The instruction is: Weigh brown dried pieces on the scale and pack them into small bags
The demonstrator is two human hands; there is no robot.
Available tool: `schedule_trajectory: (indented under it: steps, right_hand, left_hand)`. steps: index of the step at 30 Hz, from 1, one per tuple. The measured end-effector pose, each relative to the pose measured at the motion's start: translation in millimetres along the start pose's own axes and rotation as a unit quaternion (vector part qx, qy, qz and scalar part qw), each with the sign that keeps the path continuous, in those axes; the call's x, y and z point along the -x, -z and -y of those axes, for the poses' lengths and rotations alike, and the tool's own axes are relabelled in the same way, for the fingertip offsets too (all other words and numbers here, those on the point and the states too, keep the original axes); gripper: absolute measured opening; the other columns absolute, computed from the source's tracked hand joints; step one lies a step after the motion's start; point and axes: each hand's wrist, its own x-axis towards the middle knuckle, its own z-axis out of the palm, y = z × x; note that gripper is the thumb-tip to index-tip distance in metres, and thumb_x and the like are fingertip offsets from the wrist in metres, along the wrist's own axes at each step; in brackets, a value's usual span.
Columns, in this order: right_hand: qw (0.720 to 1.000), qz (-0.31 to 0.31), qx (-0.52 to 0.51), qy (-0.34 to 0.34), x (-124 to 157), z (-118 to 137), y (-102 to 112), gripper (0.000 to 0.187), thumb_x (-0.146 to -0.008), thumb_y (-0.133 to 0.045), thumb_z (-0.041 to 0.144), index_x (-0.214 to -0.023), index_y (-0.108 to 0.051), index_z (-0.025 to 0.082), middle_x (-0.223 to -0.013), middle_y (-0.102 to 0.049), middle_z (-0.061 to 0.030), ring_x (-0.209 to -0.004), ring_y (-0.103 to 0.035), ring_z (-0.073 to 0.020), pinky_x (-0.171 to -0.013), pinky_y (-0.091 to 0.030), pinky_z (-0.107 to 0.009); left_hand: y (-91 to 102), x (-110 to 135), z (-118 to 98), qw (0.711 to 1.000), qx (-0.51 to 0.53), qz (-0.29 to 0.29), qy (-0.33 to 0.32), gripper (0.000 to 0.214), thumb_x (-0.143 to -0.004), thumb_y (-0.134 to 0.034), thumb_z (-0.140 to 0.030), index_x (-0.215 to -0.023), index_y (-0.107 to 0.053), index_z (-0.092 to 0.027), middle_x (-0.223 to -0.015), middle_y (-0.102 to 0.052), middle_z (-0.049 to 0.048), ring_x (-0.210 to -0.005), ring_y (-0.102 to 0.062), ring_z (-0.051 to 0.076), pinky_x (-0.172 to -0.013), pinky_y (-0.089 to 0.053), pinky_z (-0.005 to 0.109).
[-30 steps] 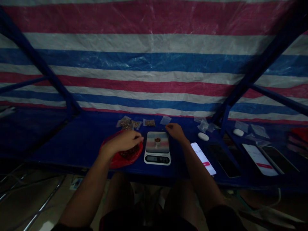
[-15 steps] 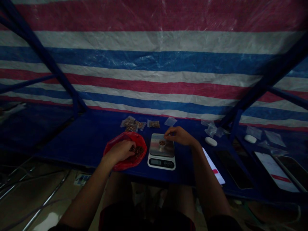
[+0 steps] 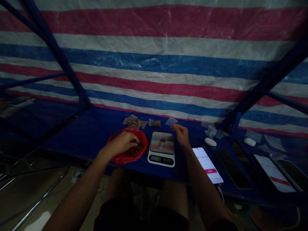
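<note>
Two hands over the blue table (image 3: 91, 134), scale (image 3: 161, 150) between them.
Our left hand (image 3: 124, 142) dips curled into the red bag (image 3: 144, 138) of brown pieces, grip hidden; the scale sits just right of it, small cup (image 3: 163, 141) on top. Our right hand (image 3: 181, 134) hovers beyond, fingers half-curled, grip unclear, a clear bag (image 3: 171, 121) just past its fingertips.

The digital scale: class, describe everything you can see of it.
The scale has a white body, a shiny metal-looking square platform and a dark display strip in front. It lies flat on the blue table, between a red bag and a lit phone. A small cup of brown bits stands on it.
</note>
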Motion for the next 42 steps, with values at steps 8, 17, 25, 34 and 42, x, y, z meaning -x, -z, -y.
schedule_trajectory:
  steps: [8,17,25,34,42]
  right_hand:
    - [0.999,-0.011,0.029,-0.015,8,-6,0,0.049,-0.094,-0.057,0.055,-0.072,-0.077,0.015,-0.065,-0.066,-0.0030,-0.065,-0.060,-0.0183,-0.065,-0.042,-0.031]
    - [0.998,-0.041,0.039,-0.028,8,-10,2,0.051,-0.096,-0.055,0.055,-0.071,-0.077,0.016,-0.064,-0.065,-0.0027,-0.064,-0.060,-0.0184,-0.064,-0.041,-0.030]
    - [0.998,-0.037,0.033,-0.026,7,-11,2,0.050,-0.096,-0.055,0.054,-0.070,-0.076,0.017,-0.062,-0.062,-0.0018,-0.063,-0.058,-0.0176,-0.062,-0.040,-0.030]
    - [0.999,-0.038,0.031,-0.019,7,-8,2,0.048,-0.096,-0.055,0.052,-0.070,-0.075,0.016,-0.061,-0.060,-0.0009,-0.062,-0.056,-0.0168,-0.062,-0.039,-0.029]
    - [0.999,-0.029,0.031,-0.016,9,1,-2,0.048,-0.095,-0.056,0.053,-0.070,-0.075,0.017,-0.062,-0.060,-0.0015,-0.063,-0.055,-0.0173,-0.062,-0.040,-0.030]
  left_hand:
    - [5.1,-49,-66,0.989,0.039,-0.031,-0.139,0.020,-0.093,-0.065,-0.020,-0.107,-0.080,-0.019,-0.107,-0.079,0.0060,-0.097,-0.072,0.019,-0.089,-0.050,0.028]
    - [-17.6,-85,-81,0.981,-0.021,-0.007,-0.191,0.020,-0.094,-0.062,-0.016,-0.098,-0.081,-0.018,-0.097,-0.079,0.0070,-0.093,-0.071,0.020,-0.082,-0.047,0.025]
    - [-20.3,-94,-77,0.984,-0.025,0.024,-0.172,0.020,-0.090,-0.065,-0.013,-0.101,-0.081,-0.019,-0.095,-0.080,0.0065,-0.089,-0.073,0.020,-0.076,-0.046,0.025]
    - [-18.8,-89,-76,0.985,-0.030,0.035,-0.165,0.025,-0.093,-0.061,-0.015,-0.106,-0.080,-0.023,-0.106,-0.080,0.0049,-0.100,-0.073,0.019,-0.088,-0.049,0.026]
    - [-12.2,-70,-71,0.989,-0.017,-0.045,-0.139,0.027,-0.098,-0.053,-0.021,-0.108,-0.078,-0.023,-0.111,-0.079,0.0057,-0.104,-0.071,0.021,-0.094,-0.049,0.031]
